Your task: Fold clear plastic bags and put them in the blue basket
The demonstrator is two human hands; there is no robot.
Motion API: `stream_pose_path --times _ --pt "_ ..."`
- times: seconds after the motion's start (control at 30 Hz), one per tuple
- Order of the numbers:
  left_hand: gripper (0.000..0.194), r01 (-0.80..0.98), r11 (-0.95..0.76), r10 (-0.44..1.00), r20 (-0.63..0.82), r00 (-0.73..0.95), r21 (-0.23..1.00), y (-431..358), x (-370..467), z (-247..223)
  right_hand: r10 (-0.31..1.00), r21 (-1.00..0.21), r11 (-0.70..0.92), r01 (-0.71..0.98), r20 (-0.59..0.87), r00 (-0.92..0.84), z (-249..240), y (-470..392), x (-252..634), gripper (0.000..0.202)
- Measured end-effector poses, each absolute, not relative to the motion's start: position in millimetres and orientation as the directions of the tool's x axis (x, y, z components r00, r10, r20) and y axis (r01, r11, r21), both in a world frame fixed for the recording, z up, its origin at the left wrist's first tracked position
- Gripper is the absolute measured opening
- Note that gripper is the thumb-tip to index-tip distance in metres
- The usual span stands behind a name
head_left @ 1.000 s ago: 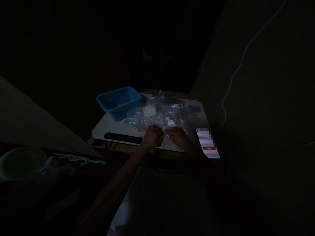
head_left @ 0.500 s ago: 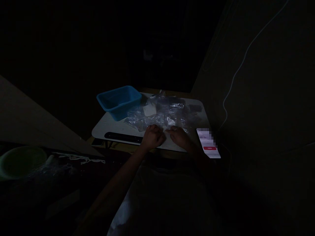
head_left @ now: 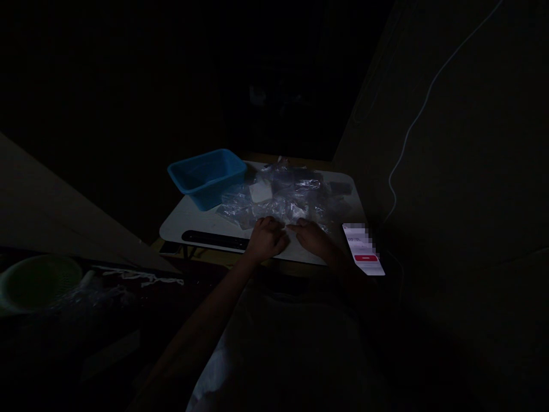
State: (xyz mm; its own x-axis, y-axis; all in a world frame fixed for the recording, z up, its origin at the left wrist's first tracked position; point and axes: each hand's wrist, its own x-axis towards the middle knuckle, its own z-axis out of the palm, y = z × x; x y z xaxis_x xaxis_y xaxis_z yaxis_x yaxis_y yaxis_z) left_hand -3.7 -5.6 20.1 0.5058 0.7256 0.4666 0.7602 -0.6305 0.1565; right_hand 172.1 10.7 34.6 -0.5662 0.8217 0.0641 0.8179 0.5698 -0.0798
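My left hand is closed near the front edge of the small white table, its fingers curled down by crumpled clear plastic bags. Close to it on the right, my right hand is also closed, its index finger and thumb pointing at the left fingertips. A narrow gap separates the two hands. Dim light hides what the fingertips hold, if anything. Just beyond the hands, a white squarish piece lies among the plastic.
A blue basin stands on the table's left part. A dark slot strip runs along the front edge. At the right, a lit phone sits beside a hanging white cable. A green basket is low at left.
Both hands stay in nearly the same place, with only a slight shift of the fingers. The basin and the plastic bags have not visibly moved.
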Motion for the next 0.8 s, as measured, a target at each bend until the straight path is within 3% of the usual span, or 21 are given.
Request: stream_pose_path --times 0.8 --pt "0.024 0.782 -0.613 0.729 0.460 0.507 0.110 -6.6 -1.3 20.4 0.843 -0.177 0.536 0.825 0.072 -0.532 29.1 15.9 172.4 0.043"
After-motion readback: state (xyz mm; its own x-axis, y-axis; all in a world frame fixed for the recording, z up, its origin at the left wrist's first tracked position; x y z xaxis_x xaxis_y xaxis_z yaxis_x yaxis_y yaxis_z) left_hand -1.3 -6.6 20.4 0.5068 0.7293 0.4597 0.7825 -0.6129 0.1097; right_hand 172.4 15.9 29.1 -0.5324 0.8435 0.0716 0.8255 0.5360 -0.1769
